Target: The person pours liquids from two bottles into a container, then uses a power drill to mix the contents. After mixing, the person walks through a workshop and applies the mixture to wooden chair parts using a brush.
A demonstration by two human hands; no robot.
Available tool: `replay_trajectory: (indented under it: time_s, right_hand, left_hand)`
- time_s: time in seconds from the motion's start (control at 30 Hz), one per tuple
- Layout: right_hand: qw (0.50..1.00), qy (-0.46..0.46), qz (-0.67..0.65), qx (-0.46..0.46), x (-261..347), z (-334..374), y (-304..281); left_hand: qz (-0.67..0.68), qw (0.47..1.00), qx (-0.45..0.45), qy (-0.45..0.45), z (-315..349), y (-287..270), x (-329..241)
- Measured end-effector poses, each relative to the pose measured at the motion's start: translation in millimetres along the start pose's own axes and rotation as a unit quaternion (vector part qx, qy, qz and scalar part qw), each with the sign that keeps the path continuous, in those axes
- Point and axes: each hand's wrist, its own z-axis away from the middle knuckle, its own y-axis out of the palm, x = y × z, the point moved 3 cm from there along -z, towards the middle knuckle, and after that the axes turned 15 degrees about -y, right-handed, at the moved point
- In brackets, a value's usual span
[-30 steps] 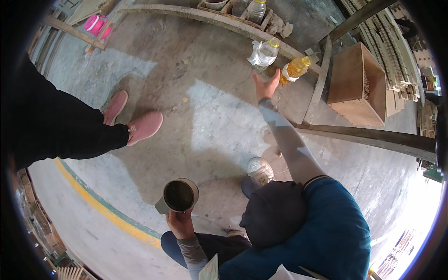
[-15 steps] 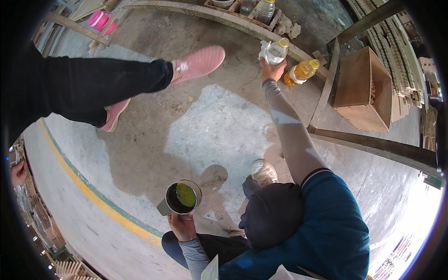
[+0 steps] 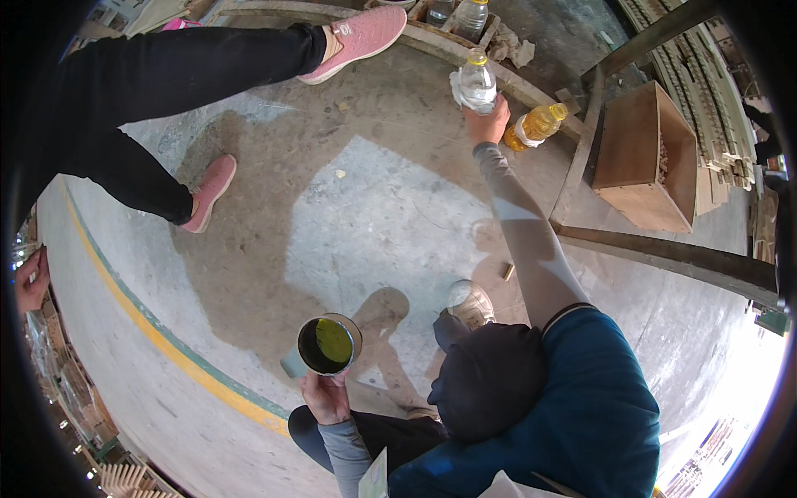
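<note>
My left hand (image 3: 328, 400) is wrapped round the lower side of a round cup (image 3: 357, 339) with a dark inside and green liquid (image 3: 333, 339) in it. Out at the end of my stretched right arm, my right hand (image 3: 488, 123) grips a clear plastic bottle (image 3: 477, 76) with a yellow cap. White cloth or paper (image 3: 456, 86) shows at the bottle's side. Right beside that hand, a bottle of amber liquid (image 3: 540, 124) with a white wrap leans to the right.
Another person's black-trousered leg (image 3: 199, 75) and pink shoes (image 3: 214, 191) are at the left; a hand (image 3: 31, 282) shows at the rim. An open wooden box (image 3: 631, 158) stands at the right. Wooden beams (image 3: 664, 261) frame the area. A divided crate (image 3: 452, 37) holds more bottles.
My right hand has shifted slightly left and away with the clear bottle. The other person's nearer pink shoe has swung farther away, and that leg now mostly hides the pink bucket.
</note>
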Motion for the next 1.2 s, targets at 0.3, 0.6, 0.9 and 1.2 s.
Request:
replay_trajectory:
  time_s: [0.3, 0.6, 0.9, 1.2]
  right_hand:
    - [0.958, -0.268, 0.043, 0.089, 108.8, 4.6, -98.2]
    - [0.906, -0.405, 0.057, 0.108, 216.5, 3.9, -219.6]
    - [0.869, -0.484, 0.042, 0.095, 262.6, 14.1, -284.9]
    - [0.825, -0.542, 0.105, 0.122, 290.2, -4.0, -333.8]
  left_hand:
    - [-0.012, 0.998, 0.06, 0.017, 4.5, 25.7, -11.4]
    - [-0.049, 0.991, 0.124, 0.009, 42.9, 45.1, -30.4]
    - [-0.103, 0.987, 0.124, 0.022, 72.0, 51.2, -46.4]
    - [-0.13, 0.976, 0.169, 0.042, 90.7, 108.9, -45.0]
